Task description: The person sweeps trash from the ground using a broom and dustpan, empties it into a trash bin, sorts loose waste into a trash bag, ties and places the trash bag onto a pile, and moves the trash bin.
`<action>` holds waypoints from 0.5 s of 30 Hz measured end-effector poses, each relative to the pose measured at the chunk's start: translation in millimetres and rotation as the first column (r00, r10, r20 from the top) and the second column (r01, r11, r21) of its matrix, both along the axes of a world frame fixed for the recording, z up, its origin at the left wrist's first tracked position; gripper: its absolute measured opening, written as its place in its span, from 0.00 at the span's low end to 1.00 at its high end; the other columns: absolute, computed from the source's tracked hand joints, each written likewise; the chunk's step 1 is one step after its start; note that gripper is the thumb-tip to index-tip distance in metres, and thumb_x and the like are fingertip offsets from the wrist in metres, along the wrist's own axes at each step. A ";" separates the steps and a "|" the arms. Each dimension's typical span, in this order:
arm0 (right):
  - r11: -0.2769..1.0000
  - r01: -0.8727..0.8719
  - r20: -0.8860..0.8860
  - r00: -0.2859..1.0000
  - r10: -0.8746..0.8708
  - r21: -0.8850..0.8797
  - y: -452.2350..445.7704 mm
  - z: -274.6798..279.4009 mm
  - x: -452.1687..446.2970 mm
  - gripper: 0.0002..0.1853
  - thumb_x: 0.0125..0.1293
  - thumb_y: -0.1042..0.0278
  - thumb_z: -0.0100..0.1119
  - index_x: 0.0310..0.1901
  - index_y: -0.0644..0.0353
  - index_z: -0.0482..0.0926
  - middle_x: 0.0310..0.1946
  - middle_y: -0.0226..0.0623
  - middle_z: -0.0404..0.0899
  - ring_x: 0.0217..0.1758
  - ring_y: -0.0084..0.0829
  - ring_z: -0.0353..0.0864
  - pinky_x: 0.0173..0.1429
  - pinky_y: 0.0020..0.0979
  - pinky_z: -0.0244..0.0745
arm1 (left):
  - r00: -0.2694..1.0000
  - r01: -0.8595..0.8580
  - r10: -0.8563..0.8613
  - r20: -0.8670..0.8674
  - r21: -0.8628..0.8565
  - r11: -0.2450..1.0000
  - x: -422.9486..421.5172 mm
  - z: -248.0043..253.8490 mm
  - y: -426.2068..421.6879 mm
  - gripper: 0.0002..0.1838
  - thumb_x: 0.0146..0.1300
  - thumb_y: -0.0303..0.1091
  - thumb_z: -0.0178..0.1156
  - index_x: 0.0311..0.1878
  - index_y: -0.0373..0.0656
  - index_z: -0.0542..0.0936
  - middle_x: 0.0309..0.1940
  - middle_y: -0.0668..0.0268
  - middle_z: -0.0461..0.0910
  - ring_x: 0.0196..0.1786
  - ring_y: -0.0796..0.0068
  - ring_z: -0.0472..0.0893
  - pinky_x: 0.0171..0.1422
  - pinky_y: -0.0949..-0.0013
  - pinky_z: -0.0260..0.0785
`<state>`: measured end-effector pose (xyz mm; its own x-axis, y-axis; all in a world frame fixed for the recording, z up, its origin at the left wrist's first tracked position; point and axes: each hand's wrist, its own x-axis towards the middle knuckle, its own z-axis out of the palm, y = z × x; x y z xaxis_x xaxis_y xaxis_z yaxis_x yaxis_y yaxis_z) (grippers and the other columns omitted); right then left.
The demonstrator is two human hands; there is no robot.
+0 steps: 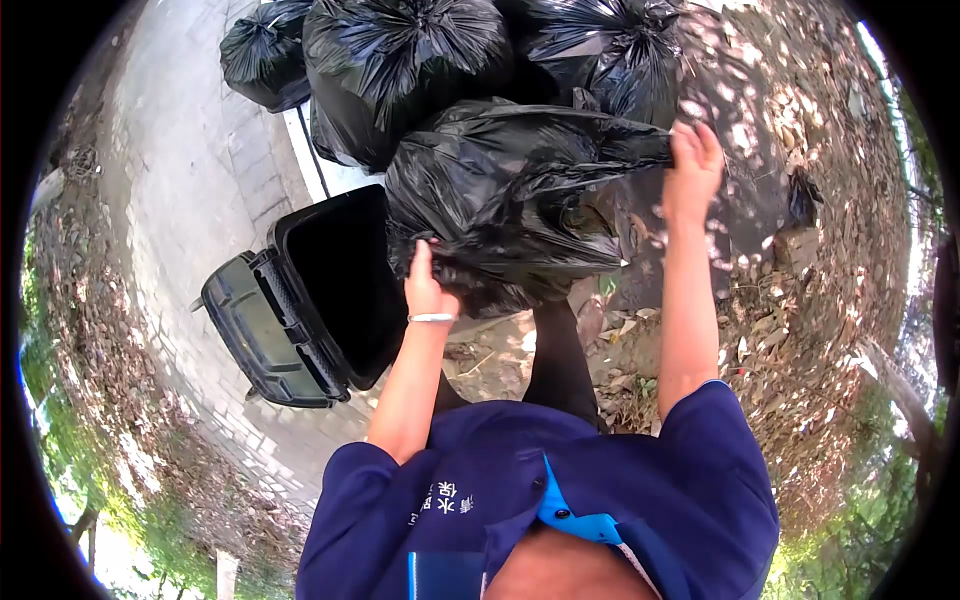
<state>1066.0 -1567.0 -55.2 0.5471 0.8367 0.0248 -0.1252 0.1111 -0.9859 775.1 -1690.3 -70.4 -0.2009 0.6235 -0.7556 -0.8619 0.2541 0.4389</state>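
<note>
A large black plastic bag (470,190) lies in front of me, its mouth stretched wide toward the right. My right hand (694,172) is closed on the bag's edge at its far right corner, with the arm stretched out. At the bag's near left side, my left hand (428,285) grips the gathered plastic; a light band circles that wrist. Something brownish shows inside the bag's opening, too unclear to name. Just left of the bag, a black bin (285,325) with its lid folded back stands with a dark interior.
Behind the bag are several full, tied black bags, including a big one (405,60), a small one (265,55) and another at right (610,50). Grey paving (180,150) runs along the left. Leaf litter (820,300) covers the right, with a block (797,248) there.
</note>
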 end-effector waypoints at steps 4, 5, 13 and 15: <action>0.967 0.158 0.033 0.987 -0.155 -0.201 -45.3 -7.4 34.6 0.25 0.52 0.75 0.53 0.52 0.64 0.56 0.46 0.39 0.66 0.44 0.26 0.69 0.41 0.22 0.65 | 0.966 -0.186 0.180 0.186 0.015 0.982 -15.3 -10.1 -7.7 0.12 0.58 0.42 0.49 0.25 0.45 0.67 0.20 0.69 0.66 0.26 0.75 0.67 0.38 0.68 0.63; 0.965 0.070 0.139 0.990 -0.036 -0.253 -61.9 -18.1 34.7 0.29 0.51 0.73 0.55 0.54 0.64 0.54 0.48 0.40 0.64 0.46 0.28 0.68 0.44 0.24 0.65 | 0.939 -0.243 0.208 0.275 0.099 0.965 -23.7 -15.2 -10.7 0.13 0.58 0.42 0.49 0.23 0.46 0.66 0.18 0.71 0.63 0.25 0.76 0.65 0.36 0.69 0.63; 0.823 -0.535 0.193 0.801 0.566 -0.192 -2.4 -18.1 -47.7 0.33 0.47 0.72 0.57 0.56 0.65 0.56 0.44 0.35 0.70 0.49 0.27 0.65 0.56 0.28 0.57 | 0.987 -0.033 0.060 -0.150 0.178 0.984 -46.6 -9.6 -27.4 0.15 0.60 0.46 0.46 0.25 0.44 0.65 0.18 0.69 0.65 0.25 0.76 0.66 0.34 0.72 0.62; 0.912 -0.394 0.155 0.900 0.408 -0.111 29.1 -12.8 -57.3 0.14 0.58 0.70 0.39 0.41 0.65 0.73 0.37 0.40 0.75 0.43 0.30 0.72 0.52 0.29 0.62 | 0.935 -0.112 0.156 -0.319 0.154 0.982 -48.0 -2.3 -32.2 0.15 0.59 0.46 0.46 0.29 0.42 0.68 0.25 0.64 0.72 0.30 0.72 0.71 0.40 0.68 0.64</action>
<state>1008.7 -1537.9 -68.0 0.1578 0.9873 0.0160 0.0276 0.0118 -0.9995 727.1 -1722.5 -72.8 -0.5125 0.6627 -0.5460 -0.6856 0.0670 0.7249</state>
